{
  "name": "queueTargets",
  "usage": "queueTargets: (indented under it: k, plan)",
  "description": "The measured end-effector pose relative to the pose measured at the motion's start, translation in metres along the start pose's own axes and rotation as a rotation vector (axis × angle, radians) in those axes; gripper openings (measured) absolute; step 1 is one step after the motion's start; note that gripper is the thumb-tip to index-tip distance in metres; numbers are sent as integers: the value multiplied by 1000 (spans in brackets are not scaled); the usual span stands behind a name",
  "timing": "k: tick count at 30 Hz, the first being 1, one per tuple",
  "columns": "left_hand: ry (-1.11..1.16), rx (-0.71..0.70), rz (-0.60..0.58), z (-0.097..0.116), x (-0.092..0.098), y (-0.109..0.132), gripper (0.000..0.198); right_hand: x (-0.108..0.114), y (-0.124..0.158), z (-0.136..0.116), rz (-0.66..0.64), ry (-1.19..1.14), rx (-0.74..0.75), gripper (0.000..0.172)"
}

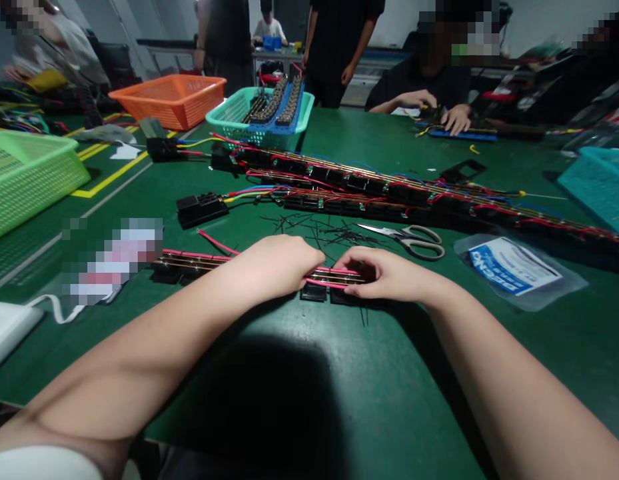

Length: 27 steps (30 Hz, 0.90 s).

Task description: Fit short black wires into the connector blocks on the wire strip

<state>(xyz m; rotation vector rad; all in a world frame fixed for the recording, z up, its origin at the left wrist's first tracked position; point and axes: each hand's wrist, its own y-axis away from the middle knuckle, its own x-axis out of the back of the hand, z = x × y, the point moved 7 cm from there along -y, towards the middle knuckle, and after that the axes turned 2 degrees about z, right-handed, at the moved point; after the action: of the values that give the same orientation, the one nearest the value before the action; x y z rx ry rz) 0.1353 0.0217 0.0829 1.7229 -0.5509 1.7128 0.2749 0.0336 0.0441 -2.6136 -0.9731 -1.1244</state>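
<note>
Across the green table in front of me lies a black track-like strip [314, 292] with brass rods and red wires along its top. My left hand [284, 263] is closed over its middle, and its fingertips are partly hidden by the hand itself. At the strip's right end, my right hand [382, 275] curls round it, thumb on the near side and fingers on the far side. Thin black cable ties [329, 231] lie scattered behind my hands. Beside them rest scissors [414, 240] with grey handles.
Longer wired strips [359, 181] stretch across behind. A clear plastic bag [519, 270] with a blue label lies right. Green [34, 173], orange [172, 93] and teal [259, 137] baskets stand left and back. A white device [12, 327] sits at left. A co-worker's hands [456, 119] work opposite.
</note>
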Motion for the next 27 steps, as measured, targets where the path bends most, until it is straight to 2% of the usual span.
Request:
queueTargets:
  k: [5, 8, 13, 20, 23, 27]
  plan:
    - [-36, -12, 19, -1, 1, 1, 15, 1, 0, 1, 19, 19, 7, 29]
    - [-58, 17, -8, -5, 2, 3, 11, 2, -1, 0, 40, 63, 15, 27]
    - [-79, 40, -32, -2, 2, 5, 19, 1, -1, -3, 60, 109, 21, 22]
    - [5, 85, -67, -8, -2, 3, 11, -1, -2, -1, 80, 91, 20, 19]
    - [33, 117, -91, -13, -5, 1, 17, -2, -3, 1, 68, 79, 26, 19]
    - [11, 120, -64, -15, -3, 1, 26, -3, -4, 1, 59, 85, 49, 18]
